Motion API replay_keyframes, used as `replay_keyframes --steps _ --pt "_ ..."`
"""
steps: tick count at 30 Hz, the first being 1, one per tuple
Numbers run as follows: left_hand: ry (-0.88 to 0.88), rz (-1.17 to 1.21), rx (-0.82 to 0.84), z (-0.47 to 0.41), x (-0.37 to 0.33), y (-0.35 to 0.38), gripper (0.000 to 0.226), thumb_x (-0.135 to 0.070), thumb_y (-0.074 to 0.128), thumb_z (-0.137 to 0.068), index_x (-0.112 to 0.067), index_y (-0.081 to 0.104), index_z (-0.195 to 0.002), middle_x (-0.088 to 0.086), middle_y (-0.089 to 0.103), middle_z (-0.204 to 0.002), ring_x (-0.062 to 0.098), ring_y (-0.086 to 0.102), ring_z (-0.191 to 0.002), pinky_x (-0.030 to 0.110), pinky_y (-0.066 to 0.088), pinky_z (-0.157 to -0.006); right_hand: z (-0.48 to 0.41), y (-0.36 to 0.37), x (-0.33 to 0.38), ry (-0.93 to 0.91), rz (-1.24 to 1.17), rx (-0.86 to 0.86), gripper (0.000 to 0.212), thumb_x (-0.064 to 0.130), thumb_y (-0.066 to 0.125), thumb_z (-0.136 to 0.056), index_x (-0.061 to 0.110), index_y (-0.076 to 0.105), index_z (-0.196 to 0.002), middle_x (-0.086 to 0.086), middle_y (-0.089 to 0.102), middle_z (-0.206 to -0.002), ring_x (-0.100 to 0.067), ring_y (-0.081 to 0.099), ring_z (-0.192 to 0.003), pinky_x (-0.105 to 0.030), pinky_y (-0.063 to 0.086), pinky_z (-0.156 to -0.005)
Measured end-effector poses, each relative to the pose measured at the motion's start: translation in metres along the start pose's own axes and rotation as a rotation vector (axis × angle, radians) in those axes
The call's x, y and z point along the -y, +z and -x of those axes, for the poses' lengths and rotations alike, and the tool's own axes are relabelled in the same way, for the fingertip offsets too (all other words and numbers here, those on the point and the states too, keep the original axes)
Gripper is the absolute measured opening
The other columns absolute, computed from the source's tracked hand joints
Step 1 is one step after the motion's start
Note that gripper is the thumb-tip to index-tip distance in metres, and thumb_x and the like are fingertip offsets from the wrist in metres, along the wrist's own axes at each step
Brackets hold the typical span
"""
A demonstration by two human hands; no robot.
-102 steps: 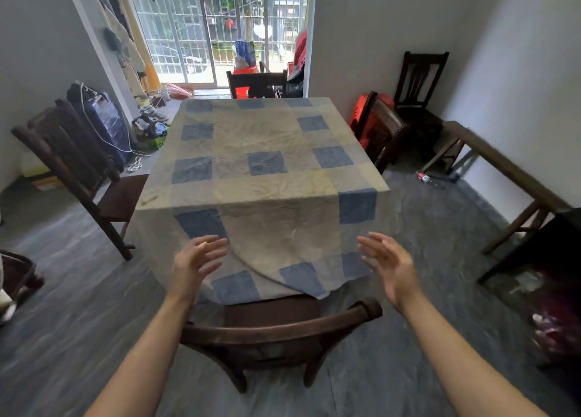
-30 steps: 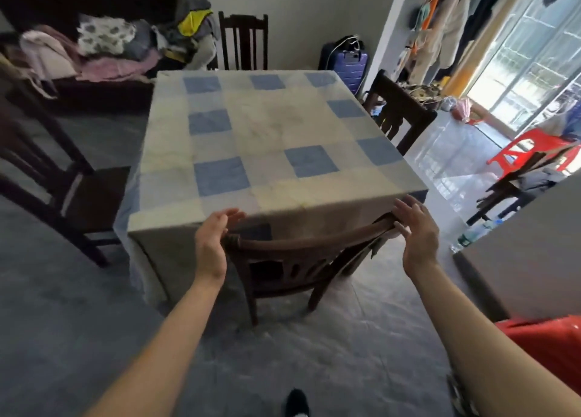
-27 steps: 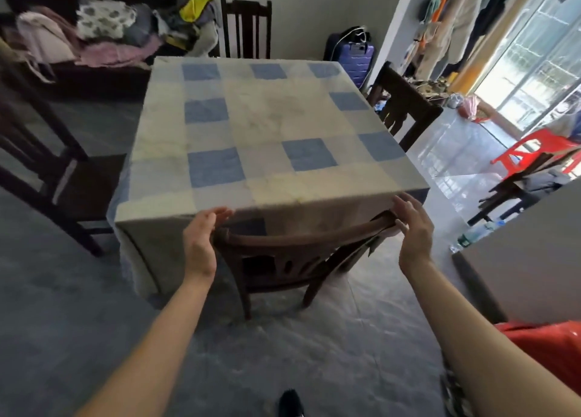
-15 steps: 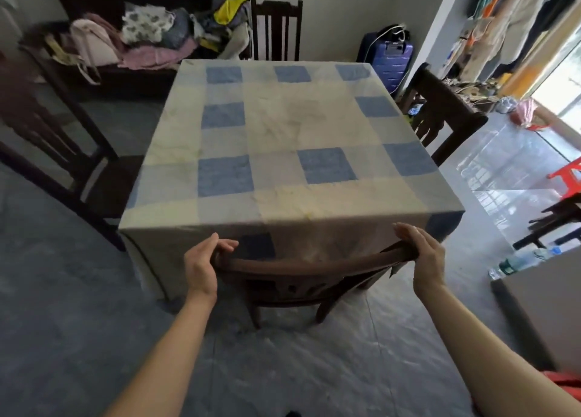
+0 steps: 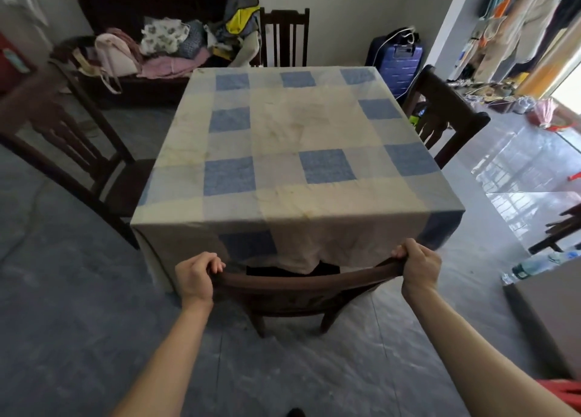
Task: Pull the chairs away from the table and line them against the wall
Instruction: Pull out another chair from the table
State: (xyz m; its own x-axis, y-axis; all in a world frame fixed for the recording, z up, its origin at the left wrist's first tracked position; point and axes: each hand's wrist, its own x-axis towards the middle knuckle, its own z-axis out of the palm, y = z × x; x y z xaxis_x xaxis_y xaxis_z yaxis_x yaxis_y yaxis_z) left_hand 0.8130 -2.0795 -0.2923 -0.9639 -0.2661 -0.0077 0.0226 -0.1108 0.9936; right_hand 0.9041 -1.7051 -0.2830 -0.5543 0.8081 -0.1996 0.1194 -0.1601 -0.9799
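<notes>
A dark wooden chair (image 5: 301,286) stands tucked under the near side of the table (image 5: 289,140), which wears a blue and cream checked cloth. My left hand (image 5: 195,276) grips the left end of its curved top rail. My right hand (image 5: 418,267) grips the right end. The cloth hides the seat. Three more dark chairs stand at the table: the left chair (image 5: 72,152), the far chair (image 5: 284,36) and the right chair (image 5: 443,114).
A dark sofa (image 5: 132,14) piled with clothes and bags stands against the far wall. A blue suitcase (image 5: 397,58) is at the far right corner. Clothes hang at the upper right. A plastic bottle (image 5: 540,264) lies by a grey block at the right.
Both hands have closed around the ends of the near chair's top rail. The view has shifted so the table sits squarely ahead.
</notes>
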Motion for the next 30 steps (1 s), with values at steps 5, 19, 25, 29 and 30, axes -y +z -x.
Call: replay_keyframes --steps 5,19,25,29,30 --pt "-0.027 0.034 -0.017 0.06 -0.008 -0.024 0.039 -0.008 0.053 -0.071 -0.018 0.046 -0.034 -0.002 0.043 -0.04 0.015 0.047 -0.044 0.024 0.047 -0.055 0.042 -0.04 -0.004 -0.018 0.019 0.012 0.029 0.01 0.054 -0.067 0.015 0.061 -0.04 0.0 0.056 -0.045 -0.011 0.052 -0.046 -0.021 0.047 -0.049" --pt "-0.08 -0.055 -0.012 0.212 -0.003 -0.121 0.032 -0.028 0.06 -0.064 -0.016 0.05 -0.036 0.0 0.048 -0.042 0.021 0.052 -0.049 0.035 0.048 -0.065 0.183 -0.166 -0.033 0.028 0.092 0.014 0.023 0.024 0.055 -0.063 0.019 0.067 -0.044 0.0 0.059 -0.047 -0.02 0.054 -0.056 -0.031 0.045 -0.06" --pt "-0.122 -0.055 0.058 0.218 -0.008 -0.134 0.036 -0.018 0.058 -0.074 -0.014 0.051 -0.039 0.005 0.051 -0.046 0.028 0.056 -0.059 0.043 0.047 -0.076 0.199 -0.175 -0.032 0.031 0.053 0.075 0.039 0.007 0.056 -0.077 0.017 0.063 -0.041 0.002 0.058 -0.047 -0.018 0.054 -0.056 -0.033 0.043 -0.063" --pt "-0.14 -0.142 0.252 0.213 -0.027 -0.139 0.035 -0.018 0.055 -0.08 -0.007 0.061 -0.048 0.011 0.067 -0.058 0.037 0.065 -0.073 0.044 0.051 -0.083 0.197 -0.178 -0.018 0.01 0.15 0.148 0.043 0.007 0.059 -0.091 0.014 0.07 -0.051 -0.006 0.072 -0.061 -0.029 0.065 -0.07 -0.04 0.051 -0.08" --pt "-0.152 -0.188 0.321 0.207 -0.037 -0.137 0.033 -0.018 0.054 -0.084 -0.005 0.067 -0.056 0.012 0.075 -0.07 0.041 0.069 -0.083 0.046 0.052 -0.087 0.197 -0.178 -0.009 -0.01 0.163 0.173 0.038 0.011 0.059 -0.095 0.012 0.074 -0.06 -0.008 0.076 -0.07 -0.03 0.07 -0.076 -0.041 0.053 -0.085"
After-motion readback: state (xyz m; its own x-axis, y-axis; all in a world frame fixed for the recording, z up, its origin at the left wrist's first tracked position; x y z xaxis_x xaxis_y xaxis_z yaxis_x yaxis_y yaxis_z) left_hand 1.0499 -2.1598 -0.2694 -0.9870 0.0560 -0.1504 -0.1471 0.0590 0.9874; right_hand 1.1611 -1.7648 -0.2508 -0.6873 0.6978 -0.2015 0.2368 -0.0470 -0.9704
